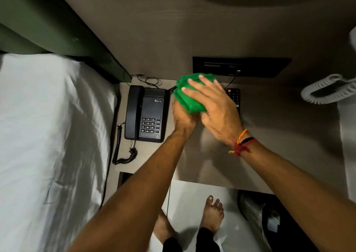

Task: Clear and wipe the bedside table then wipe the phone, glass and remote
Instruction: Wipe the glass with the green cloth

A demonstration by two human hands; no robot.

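A green cloth [189, 97] is bunched up above the middle of the wooden bedside table [273, 136]. My left hand [183, 117] grips it from below. My right hand [215, 105] lies over the top with its fingers spread on the cloth. Whatever is inside the cloth is hidden, and no glass shows. The black corded phone [146, 115] rests on the table's left part, handset on its cradle, just left of my hands. A black remote [234, 97] lies at the back of the table, mostly covered by my right hand.
A bed with a white sheet [48, 136] runs along the left, under a green headboard [48, 20]. A black socket panel [240, 66] with a cable sits on the wall behind. A white coiled cord [325, 90] is at the right. A mesh bin [254, 209] stands below, near my bare feet.
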